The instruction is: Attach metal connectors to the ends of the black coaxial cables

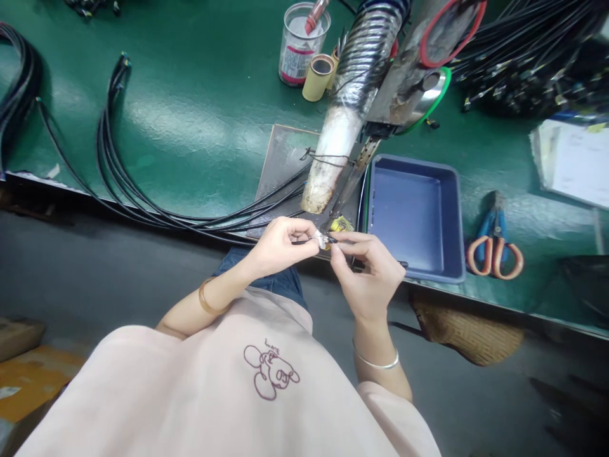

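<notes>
My left hand (pixel 280 244) pinches the end of a thin black cable (pixel 157 212) whose small metal connector tip (pixel 321 239) sits between both hands. My right hand (pixel 366 270) pinches the same tip from the right side. Both hands meet at the front edge of the green bench (pixel 190 108), just below a foil-wrapped machine nozzle (pixel 340 127). A yellow scrap (pixel 341 224) lies right behind the fingers.
A blue plastic tray (pixel 413 216) stands right of the hands. Orange-handled scissors (pixel 495 244) lie further right, papers (pixel 575 162) beyond. A clear jar (pixel 302 41) and tape roll (pixel 318 76) stand at the back. Cable bundles (pixel 528 57) pile at the back right.
</notes>
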A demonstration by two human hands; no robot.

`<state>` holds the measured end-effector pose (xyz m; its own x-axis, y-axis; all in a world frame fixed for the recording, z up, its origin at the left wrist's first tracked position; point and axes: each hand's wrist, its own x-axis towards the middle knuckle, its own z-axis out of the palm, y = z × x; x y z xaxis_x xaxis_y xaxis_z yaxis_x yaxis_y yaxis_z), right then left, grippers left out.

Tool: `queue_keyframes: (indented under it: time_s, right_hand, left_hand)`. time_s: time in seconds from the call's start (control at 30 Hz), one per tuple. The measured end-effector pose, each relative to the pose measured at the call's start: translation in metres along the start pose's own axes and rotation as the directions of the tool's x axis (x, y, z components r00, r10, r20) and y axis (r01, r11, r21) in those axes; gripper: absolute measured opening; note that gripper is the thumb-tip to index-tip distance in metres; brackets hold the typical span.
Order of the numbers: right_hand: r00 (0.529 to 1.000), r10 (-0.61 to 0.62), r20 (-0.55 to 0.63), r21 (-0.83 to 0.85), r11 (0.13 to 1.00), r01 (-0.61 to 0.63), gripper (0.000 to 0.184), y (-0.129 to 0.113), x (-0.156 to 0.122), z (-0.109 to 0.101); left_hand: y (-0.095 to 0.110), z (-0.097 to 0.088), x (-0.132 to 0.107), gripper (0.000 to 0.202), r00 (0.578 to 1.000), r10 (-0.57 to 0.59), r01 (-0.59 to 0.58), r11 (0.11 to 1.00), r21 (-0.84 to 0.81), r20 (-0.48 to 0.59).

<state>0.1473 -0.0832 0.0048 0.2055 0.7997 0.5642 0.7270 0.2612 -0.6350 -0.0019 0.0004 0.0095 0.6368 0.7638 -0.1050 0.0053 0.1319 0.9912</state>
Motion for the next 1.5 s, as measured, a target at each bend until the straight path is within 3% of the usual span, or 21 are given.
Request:
queue_keyframes:
  time_s: [0.17,0.37,0.57,1.1,1.5]
  right_hand:
    - [0.999,-0.016,0.038,-0.026,1.000,0.017,0.016,-0.001,0.001,-0.002]
    - [0.979,-0.203,0.018,-0.114,0.972,0.204,0.019,0.001,0.002,-0.001]
    - [0.958,-0.287,0.011,-0.184,0.941,0.284,0.022,0.006,0.002,0.002]
    - [0.984,-0.175,0.014,-0.159,0.972,0.175,0.017,-0.001,0.011,0.000]
    - [0.968,-0.239,0.079,-0.176,0.952,0.249,0.020,0.001,0.006,-0.002]
  left_hand:
    - [0.000,0.000,0.000,0.013,0.999,-0.004,0.005,1.000,-0.017,0.048]
    - [-0.003,-0.001,0.001,0.015,0.998,-0.003,0.004,1.000,-0.006,0.059]
    - [-0.001,-0.001,0.004,0.015,0.999,0.005,-0.005,1.000,0.006,0.034]
    - [0.011,0.000,0.007,0.016,0.998,-0.058,0.058,0.996,-0.069,-0.006]
    - [0.004,-0.002,0.007,0.016,0.997,-0.073,0.075,0.994,-0.086,0.027]
